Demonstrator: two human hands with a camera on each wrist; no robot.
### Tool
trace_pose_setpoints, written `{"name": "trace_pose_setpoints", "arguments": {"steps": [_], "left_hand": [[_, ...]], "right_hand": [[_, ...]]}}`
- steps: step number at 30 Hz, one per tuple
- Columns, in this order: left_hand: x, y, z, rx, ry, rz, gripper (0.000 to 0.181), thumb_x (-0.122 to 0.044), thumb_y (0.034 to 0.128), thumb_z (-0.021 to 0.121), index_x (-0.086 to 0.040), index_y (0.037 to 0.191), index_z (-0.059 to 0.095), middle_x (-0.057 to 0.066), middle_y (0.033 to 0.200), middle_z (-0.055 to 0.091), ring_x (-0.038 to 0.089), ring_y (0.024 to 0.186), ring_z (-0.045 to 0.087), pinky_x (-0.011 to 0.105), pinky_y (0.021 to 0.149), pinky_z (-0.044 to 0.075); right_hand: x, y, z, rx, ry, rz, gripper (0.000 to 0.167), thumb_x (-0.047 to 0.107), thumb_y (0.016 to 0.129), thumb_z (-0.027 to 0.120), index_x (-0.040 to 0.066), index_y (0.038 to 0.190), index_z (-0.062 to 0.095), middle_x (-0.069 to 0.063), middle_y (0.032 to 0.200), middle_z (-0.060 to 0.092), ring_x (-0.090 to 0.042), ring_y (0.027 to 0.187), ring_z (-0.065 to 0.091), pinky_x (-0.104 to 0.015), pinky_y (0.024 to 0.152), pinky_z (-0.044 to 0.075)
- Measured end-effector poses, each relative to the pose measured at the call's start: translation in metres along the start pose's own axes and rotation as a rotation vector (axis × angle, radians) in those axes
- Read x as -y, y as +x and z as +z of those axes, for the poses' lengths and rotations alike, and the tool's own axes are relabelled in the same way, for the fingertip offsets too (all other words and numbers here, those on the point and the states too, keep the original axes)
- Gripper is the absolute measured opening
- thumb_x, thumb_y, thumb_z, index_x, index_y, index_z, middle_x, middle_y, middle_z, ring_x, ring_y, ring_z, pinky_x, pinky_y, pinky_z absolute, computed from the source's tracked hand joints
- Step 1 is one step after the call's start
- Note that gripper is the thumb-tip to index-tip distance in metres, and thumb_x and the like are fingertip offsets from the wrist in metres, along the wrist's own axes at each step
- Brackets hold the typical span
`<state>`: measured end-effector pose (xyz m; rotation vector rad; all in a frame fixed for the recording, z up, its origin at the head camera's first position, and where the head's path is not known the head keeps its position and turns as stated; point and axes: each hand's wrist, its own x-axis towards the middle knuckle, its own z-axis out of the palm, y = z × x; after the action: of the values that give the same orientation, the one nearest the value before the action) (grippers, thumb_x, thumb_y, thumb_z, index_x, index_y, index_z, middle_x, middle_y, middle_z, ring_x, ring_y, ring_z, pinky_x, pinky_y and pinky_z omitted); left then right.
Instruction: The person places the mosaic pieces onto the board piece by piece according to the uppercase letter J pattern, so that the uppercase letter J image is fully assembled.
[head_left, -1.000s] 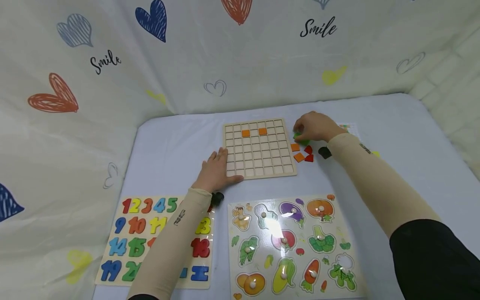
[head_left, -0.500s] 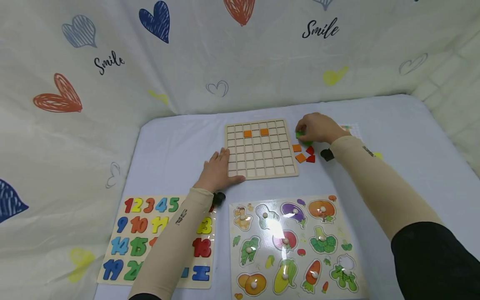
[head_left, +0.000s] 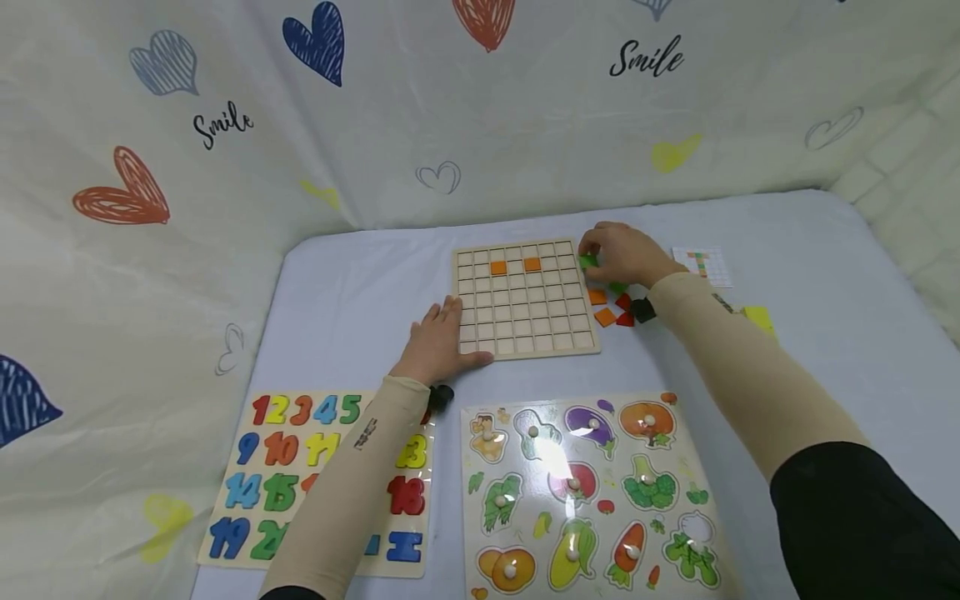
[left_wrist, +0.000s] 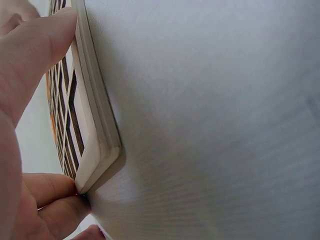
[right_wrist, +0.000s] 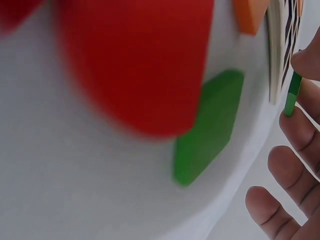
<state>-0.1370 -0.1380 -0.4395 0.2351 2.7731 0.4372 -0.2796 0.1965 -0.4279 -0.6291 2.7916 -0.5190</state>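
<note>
A wooden grid board (head_left: 517, 321) lies on the white-covered table, with orange tiles (head_left: 498, 267) in two of its squares. My left hand (head_left: 435, 342) rests at the board's near left corner, fingers along the left edge. In the left wrist view its thumb (left_wrist: 57, 32) lies over the near edge. My right hand (head_left: 626, 254) pinches a green tile (right_wrist: 292, 97) between thumb and fingers, beside the board's right edge. Below it lie another green piece (right_wrist: 210, 127), loose orange tiles (head_left: 604, 317) and red rounded pieces (head_left: 623, 301).
A card with a coloured grid pattern (head_left: 702, 265) and a yellow piece (head_left: 759, 318) lie right of the right forearm. In front are a number puzzle board (head_left: 262, 467), partly under the left forearm, and a vegetable puzzle board (head_left: 480, 508) with knobbed pieces.
My right hand has lifted the green tile away from the other green piece and moved left towards the grid board. The pattern card shows more fully. The left hand stays at the board's corner.
</note>
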Motion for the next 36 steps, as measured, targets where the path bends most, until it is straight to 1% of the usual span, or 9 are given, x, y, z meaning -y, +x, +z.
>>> {"name": "trace_pose_setpoints", "arguments": {"steps": [6, 11, 18, 21, 28, 31, 36], "left_hand": [[0.001, 0.001, 0.001, -0.002, -0.003, 0.001, 0.117, -0.066, 0.0868, 0.074, -0.005, 0.167, 0.015, 0.014, 0.175, 0.016, 0.040, 0.162, 0.017, 0.070, 0.124, 0.025], [0.003, 0.002, 0.002, -0.009, -0.002, 0.001, 0.117, -0.067, 0.0864, 0.074, -0.005, 0.167, 0.015, 0.014, 0.175, 0.016, 0.040, 0.162, 0.017, 0.070, 0.124, 0.026], [0.000, 0.002, 0.002, -0.013, -0.009, -0.011, 0.117, -0.067, 0.0858, 0.074, -0.006, 0.167, 0.016, 0.014, 0.175, 0.017, 0.040, 0.162, 0.019, 0.069, 0.124, 0.025], [-0.001, 0.002, 0.002, -0.009, -0.005, -0.017, 0.117, -0.068, 0.0858, 0.073, -0.007, 0.167, 0.016, 0.014, 0.175, 0.017, 0.039, 0.162, 0.019, 0.069, 0.125, 0.025], [-0.001, 0.002, 0.003, -0.015, -0.010, -0.012, 0.117, -0.068, 0.0853, 0.074, -0.006, 0.167, 0.017, 0.014, 0.175, 0.018, 0.040, 0.162, 0.019, 0.070, 0.124, 0.025], [0.000, 0.003, 0.004, -0.023, 0.001, -0.008, 0.118, -0.068, 0.0850, 0.074, -0.006, 0.167, 0.017, 0.015, 0.174, 0.019, 0.040, 0.161, 0.020, 0.070, 0.123, 0.027], [0.002, 0.004, 0.005, -0.033, 0.011, -0.003, 0.118, -0.069, 0.0847, 0.074, -0.005, 0.167, 0.018, 0.015, 0.174, 0.020, 0.041, 0.161, 0.021, 0.070, 0.122, 0.028]], "right_hand": [[0.012, 0.011, 0.005, 0.002, 0.004, -0.029, 0.030, 0.016, 0.087, 0.067, 0.008, 0.116, 0.071, -0.012, 0.116, 0.065, -0.030, 0.106, 0.060, -0.050, 0.098, 0.051], [0.032, 0.026, 0.008, 0.023, 0.021, -0.047, 0.030, 0.016, 0.088, 0.069, 0.008, 0.117, 0.072, -0.012, 0.119, 0.066, -0.031, 0.110, 0.062, -0.051, 0.100, 0.052], [0.056, 0.046, 0.016, 0.050, 0.004, -0.097, 0.027, 0.020, 0.096, 0.068, 0.008, 0.119, 0.073, -0.013, 0.121, 0.067, -0.031, 0.113, 0.063, -0.051, 0.102, 0.052], [0.065, 0.053, 0.020, 0.053, 0.003, -0.108, 0.026, 0.022, 0.098, 0.068, 0.009, 0.120, 0.073, -0.012, 0.121, 0.067, -0.030, 0.113, 0.064, -0.050, 0.101, 0.053], [0.075, 0.062, 0.027, 0.068, -0.029, -0.113, 0.027, 0.023, 0.098, 0.071, 0.010, 0.121, 0.074, -0.011, 0.122, 0.068, -0.029, 0.114, 0.064, -0.050, 0.104, 0.052], [0.077, 0.064, 0.028, 0.068, -0.038, -0.112, 0.026, 0.024, 0.097, 0.072, 0.011, 0.120, 0.074, -0.009, 0.121, 0.068, -0.028, 0.113, 0.063, -0.049, 0.104, 0.051], [0.081, 0.066, 0.029, 0.065, -0.036, -0.131, 0.025, 0.023, 0.096, 0.073, 0.011, 0.118, 0.075, -0.009, 0.118, 0.069, -0.028, 0.112, 0.061, -0.048, 0.104, 0.050]]}}
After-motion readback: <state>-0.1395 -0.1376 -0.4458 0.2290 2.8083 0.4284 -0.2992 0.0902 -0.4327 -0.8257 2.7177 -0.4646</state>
